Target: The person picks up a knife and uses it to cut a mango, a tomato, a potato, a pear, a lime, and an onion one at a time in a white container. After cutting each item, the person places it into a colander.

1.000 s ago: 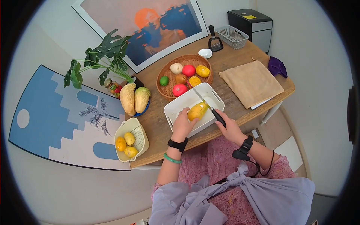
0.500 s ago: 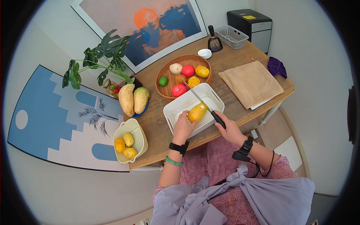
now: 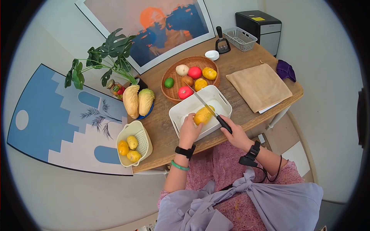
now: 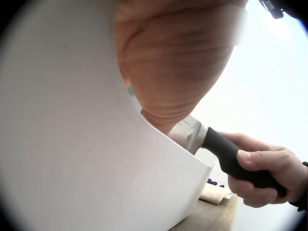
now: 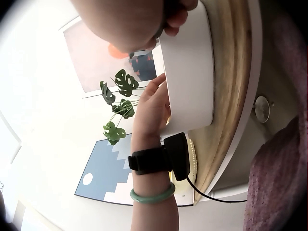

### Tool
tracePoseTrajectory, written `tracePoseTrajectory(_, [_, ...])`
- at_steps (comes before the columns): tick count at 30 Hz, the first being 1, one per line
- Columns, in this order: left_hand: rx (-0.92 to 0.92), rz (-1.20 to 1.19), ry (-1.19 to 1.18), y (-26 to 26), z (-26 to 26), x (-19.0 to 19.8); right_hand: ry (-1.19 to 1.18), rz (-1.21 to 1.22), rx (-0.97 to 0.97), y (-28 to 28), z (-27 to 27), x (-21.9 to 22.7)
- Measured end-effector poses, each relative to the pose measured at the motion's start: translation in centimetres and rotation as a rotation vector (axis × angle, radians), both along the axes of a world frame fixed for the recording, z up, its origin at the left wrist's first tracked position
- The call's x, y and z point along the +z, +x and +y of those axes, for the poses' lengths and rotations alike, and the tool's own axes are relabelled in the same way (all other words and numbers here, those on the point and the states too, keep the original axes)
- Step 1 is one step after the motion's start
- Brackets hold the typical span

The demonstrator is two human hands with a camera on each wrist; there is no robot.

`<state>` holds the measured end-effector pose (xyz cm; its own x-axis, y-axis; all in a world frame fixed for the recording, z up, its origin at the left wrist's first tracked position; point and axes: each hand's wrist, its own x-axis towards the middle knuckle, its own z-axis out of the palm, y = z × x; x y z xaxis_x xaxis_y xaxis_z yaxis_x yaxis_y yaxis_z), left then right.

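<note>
A white rectangular tub (image 3: 181,110) stands near the table's front edge. In it is an oblong yellow potato (image 3: 202,116), held at its left side by my left hand (image 3: 189,130). My right hand (image 3: 237,135) grips the black handle of a kitchen knife (image 3: 223,124). Its long blade points away from me and crosses the potato's right end, with a little yellow showing on both sides. In the left wrist view, the tub wall (image 4: 96,159) hides the potato, while the right hand (image 4: 264,173) wraps the knife handle (image 4: 231,159).
Behind the tub, a round wicker basket (image 3: 166,93) bears several fruits and vegetables. To the left stand a cream colander (image 3: 144,143) with yellow potatoes and two cabbages (image 3: 145,102). A folded tan cloth (image 3: 258,86) lies right, with a purple cloth (image 3: 286,71) beyond.
The knife blade has swung slightly left and now crosses the potato's right end instead of its very edge. My left thumb shows less in front. The grip on knife and potato is kept.
</note>
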<state>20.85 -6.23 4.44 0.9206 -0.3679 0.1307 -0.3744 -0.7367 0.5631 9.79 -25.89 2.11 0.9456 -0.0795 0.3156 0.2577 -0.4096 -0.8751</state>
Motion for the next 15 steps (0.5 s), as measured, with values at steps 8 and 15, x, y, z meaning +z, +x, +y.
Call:
tracePoseTrajectory(8, [0.016,0.013,0.017,-0.2,0.0,0.2,0.008,0.031,0.027,0.0,0.2,-0.2])
tracePoseTrajectory(15, [0.029,0.021,0.023,-0.1,-0.3,0.4,-0.01,0.001,0.074,0.0,0.4,-0.6])
